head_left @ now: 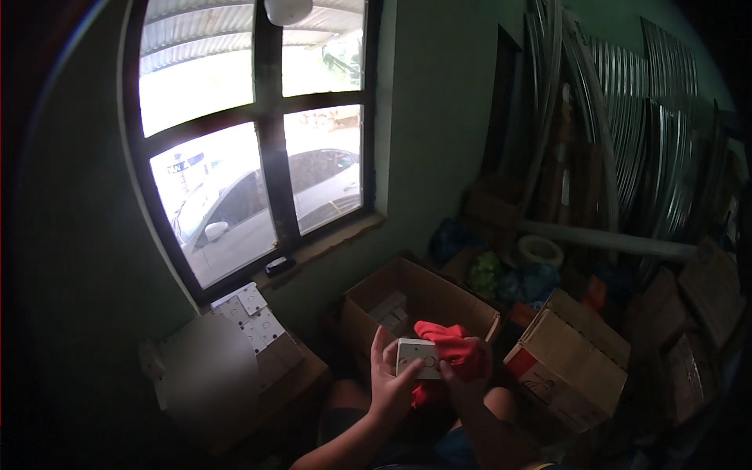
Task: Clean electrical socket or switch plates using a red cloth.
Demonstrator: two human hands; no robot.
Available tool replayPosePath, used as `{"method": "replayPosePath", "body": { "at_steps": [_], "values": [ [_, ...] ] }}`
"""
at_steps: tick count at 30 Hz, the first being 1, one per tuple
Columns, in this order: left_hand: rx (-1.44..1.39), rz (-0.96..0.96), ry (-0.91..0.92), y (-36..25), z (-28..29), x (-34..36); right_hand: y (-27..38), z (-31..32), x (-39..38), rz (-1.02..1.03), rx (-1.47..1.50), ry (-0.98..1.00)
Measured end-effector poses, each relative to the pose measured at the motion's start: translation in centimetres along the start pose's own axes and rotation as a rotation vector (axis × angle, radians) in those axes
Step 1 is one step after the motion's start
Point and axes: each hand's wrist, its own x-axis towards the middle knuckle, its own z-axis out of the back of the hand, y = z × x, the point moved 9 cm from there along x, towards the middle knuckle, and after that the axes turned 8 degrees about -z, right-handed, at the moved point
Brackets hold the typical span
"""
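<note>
In front of my lap I hold a small white square box (410, 353), much like an electrical junction box, with round marks on its face. My left hand (385, 386) is closed on its left side, thumb across the face. A red cloth (450, 345) is bunched in my right hand (464, 385), which is closed and presses it against the box's right side. The cloth partly covers my right fingers, and more red fabric hangs below the box. Just beyond my hands stands an open cardboard carton (372, 291) with several pale boxes (390, 307) inside.
At left, similar white boxes (262, 329) are stacked on a carton (301, 376); a blurred patch hides part of them. A second carton (576, 368) stands right. Bags (486, 272), a tape-like roll (540, 251) and long metal strips (619, 117) lie behind. A window (266, 117) is ahead.
</note>
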Motion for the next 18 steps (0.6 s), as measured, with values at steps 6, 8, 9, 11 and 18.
{"method": "replayPosePath", "body": {
  "at_steps": [6,8,9,11,18],
  "values": [
    [-0.28,0.131,-0.267,1.4,1.4,-2.1,2.9,-2.5,-2.3,0.092,0.127,-0.099],
    [-0.262,0.114,-0.26,1.7,1.1,-2.9,2.7,-1.8,-2.1,-0.068,0.178,-0.132],
    [-0.23,0.101,-0.222,1.6,0.8,-3.1,2.7,-1.2,-1.8,-0.055,0.179,-0.131],
    [-0.152,0.059,-0.167,1.1,0.3,-2.8,1.5,-0.2,-1.1,-0.081,0.12,-0.076],
    [0.012,0.08,-0.223,3.3,1.4,-1.6,3.1,-3.0,-4.9,0.132,-0.106,-0.044]
  ]
}}
